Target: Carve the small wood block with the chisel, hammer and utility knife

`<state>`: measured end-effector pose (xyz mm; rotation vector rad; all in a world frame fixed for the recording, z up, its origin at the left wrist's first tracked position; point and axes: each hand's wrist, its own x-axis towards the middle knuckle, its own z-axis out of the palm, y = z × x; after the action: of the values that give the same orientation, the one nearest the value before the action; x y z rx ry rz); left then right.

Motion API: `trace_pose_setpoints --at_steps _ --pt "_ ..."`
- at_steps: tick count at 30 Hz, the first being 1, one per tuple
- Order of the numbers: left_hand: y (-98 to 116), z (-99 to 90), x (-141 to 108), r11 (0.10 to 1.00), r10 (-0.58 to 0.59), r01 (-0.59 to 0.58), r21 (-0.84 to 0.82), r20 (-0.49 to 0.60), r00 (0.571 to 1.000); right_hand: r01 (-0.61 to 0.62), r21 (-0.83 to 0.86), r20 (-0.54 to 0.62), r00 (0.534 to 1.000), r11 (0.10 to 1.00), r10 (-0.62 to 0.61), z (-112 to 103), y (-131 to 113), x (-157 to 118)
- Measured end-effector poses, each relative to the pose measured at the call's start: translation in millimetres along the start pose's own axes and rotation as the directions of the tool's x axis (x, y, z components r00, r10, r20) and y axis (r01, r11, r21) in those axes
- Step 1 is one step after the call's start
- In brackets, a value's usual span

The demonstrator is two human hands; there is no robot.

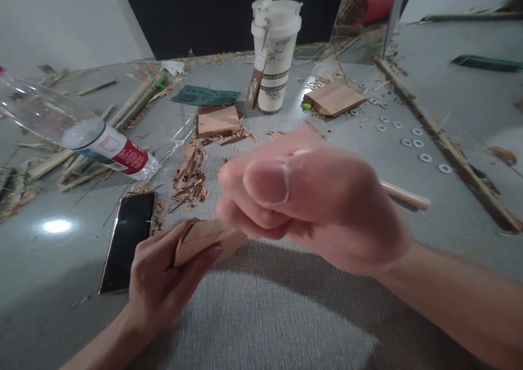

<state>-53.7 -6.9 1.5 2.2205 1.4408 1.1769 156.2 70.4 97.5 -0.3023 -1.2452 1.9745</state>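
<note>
Block (200,242): where kept?

In my left grip (163,272), pinched between thumb and fingers, low and left of centre, one end facing me.

Right grip (314,212)?

Fingers curled tight, thumb pressed over them. Contents hidden; I cannot tell whether anything is held. It covers the block's far end; contact, cannot tell.

Edges and room?

Phone (128,242), dark screen, just beside my left grip, on the outer side. Grey cloth (229,315), widest stretch between my forearms. Long wooden strip (449,146), slantwise on the right of the desk (457,217); washers (439,167), scattered just inside it. Shavings (192,179), one heap beyond the phone. Two wooden squares (218,120), one each side of the cup (278,59).

Markings?

Cup, white, lidded, dark ornament; brown tag (254,84) with pale marks, illegible. Bottle (41,105), clear, red-and-white label (126,155), lettering too small. Green sheet (204,95), print unreadable.

Hidden or cut off?

Pale rod (412,196), one end behind my right grip. Bottle's cap end, cropped at the left border.
</note>
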Motion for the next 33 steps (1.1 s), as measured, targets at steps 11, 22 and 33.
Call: trace_pose_setpoints --at_steps 11,22,33 --pt "1.2 0.7 0.9 1.0 -0.019 0.019 0.004 0.003 1.0 -0.024 -0.109 -0.014 1.0 0.994 0.022 -2.0 3.9 -2.5" --pt "0.3 -0.1 -2.2 0.999 -0.038 0.038 -0.007 0.051 0.998 0.013 -0.117 -0.003 1.0 0.993 -0.013 -2.2 6.5 1.2" --pt "1.5 -1.9 -2.7 0.998 -0.066 0.065 0.005 0.044 0.997 -0.046 -0.187 -0.041 0.998 0.981 0.039 -2.7 3.4 1.5"
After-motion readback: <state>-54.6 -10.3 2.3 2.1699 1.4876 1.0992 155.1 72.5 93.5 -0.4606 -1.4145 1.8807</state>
